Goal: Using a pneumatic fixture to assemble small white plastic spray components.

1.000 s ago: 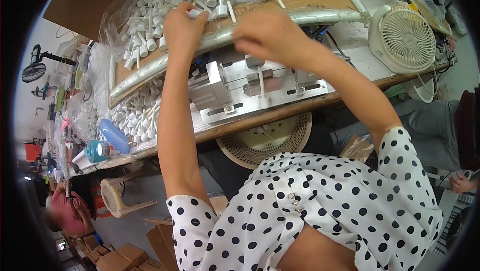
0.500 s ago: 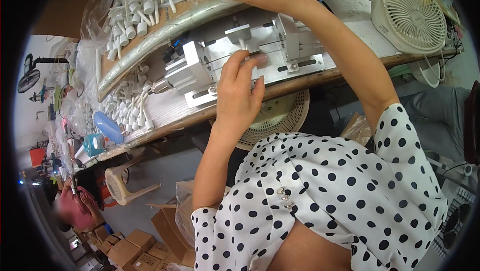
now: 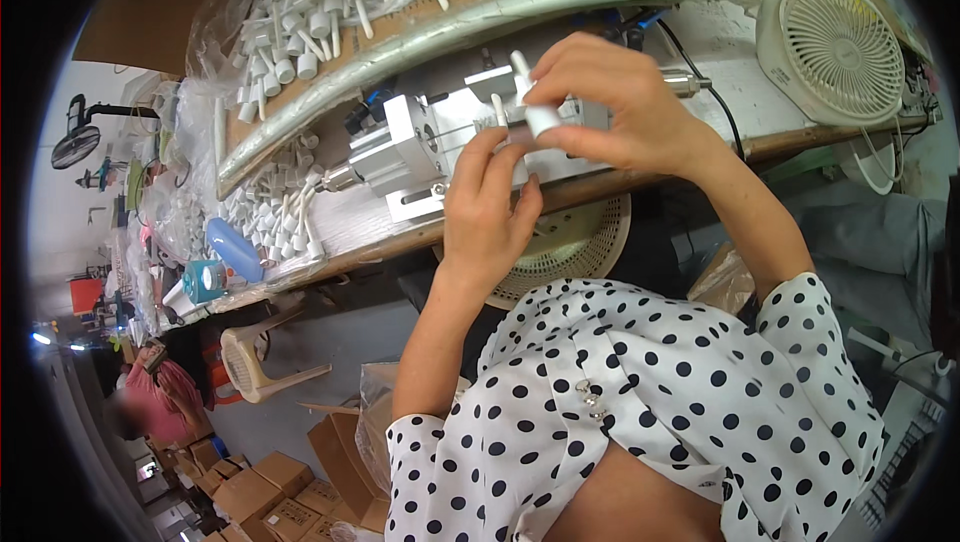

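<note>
A metal clamping jig (image 3: 405, 142) with two opposed blocks and thin rods lies along the bench edge. At its middle my left hand (image 3: 487, 204) has its fingers closed round a white plastic stemmed cap; only the stem (image 3: 498, 110) shows clearly above the fingertips. Just to the right, my right hand (image 3: 625, 107), slightly blurred, pinches another white stemmed cap (image 3: 541, 121), its wide end toward me and its stem pointing away. That hand hides much of the jig's right block.
Beyond a plastic-wrapped curved rim (image 3: 450, 27) lies a heap of white stemmed caps (image 3: 290, 32). More caps (image 3: 275, 217) lie at the bench's left, near a blue plastic piece (image 3: 235, 250). A white fan (image 3: 838, 50) stands right; a basket (image 3: 575, 247) sits below the edge.
My right hand has come back from the heap beyond the rim to the jig, bringing a white stemmed cap. My left hand stays at the jig. The view has shifted slightly.
</note>
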A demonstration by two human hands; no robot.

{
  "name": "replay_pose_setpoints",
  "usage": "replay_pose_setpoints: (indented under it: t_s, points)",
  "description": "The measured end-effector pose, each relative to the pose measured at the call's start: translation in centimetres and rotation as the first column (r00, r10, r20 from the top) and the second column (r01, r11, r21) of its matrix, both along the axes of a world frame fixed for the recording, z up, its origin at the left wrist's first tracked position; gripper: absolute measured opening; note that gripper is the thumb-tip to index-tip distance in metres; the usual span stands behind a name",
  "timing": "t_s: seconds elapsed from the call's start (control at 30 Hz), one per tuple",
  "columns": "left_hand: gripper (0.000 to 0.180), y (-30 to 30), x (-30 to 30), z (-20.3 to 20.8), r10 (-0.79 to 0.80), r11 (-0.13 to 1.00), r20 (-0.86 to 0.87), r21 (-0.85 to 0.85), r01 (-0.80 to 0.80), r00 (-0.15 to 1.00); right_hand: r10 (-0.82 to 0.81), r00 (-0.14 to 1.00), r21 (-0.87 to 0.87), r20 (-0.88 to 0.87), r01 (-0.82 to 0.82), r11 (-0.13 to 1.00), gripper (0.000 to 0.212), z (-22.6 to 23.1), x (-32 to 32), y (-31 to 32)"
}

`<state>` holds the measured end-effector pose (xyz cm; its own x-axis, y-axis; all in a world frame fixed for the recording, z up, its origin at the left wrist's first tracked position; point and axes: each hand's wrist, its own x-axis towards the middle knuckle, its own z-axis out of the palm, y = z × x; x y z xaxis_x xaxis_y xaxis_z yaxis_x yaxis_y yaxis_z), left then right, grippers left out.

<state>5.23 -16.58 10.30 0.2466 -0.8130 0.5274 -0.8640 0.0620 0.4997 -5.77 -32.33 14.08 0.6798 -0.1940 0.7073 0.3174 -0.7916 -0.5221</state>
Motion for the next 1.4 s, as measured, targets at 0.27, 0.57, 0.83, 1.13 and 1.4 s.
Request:
replay_pose_setpoints:
  t_s: [0.27,0.57,0.83,1.13,1.4]
  points:
    - [0.018,2.4,4.1,3.6,0.115,0.992,-0.045,-0.053,-0.117,0.992,0.023,0.991,-0.428,-0.129,-0.076,0.901,0.014,-3.0,1.9,1.2]
    - [0.016,-6.9,18.1,5.5,0.391,0.896,0.365,-0.360,-0.259,0.845,0.044,0.956,-0.340,-0.290,-0.146,0.929,0.019,0.1,3.3,1.4]
    - [0.020,-8.2,17.6,7.1,0.407,0.856,0.446,0.120,-0.504,0.797,-0.545,0.798,-0.394,-0.256,0.429,0.813,0.020,3.6,13.3,-5.1]
    - [0.018,-6.6,20.1,6.8,0.368,0.913,0.405,0.013,-0.408,0.837,-0.524,0.814,-0.329,-0.250,0.437,0.837,0.018,3.7,10.0,-7.8]
    - [0.018,-1.3,8.2,6.7,0.234,0.966,-0.038,-0.100,-0.237,0.971,-0.461,0.721,-0.361,-0.517,0.305,0.881,0.031,5.2,7.2,-5.8]
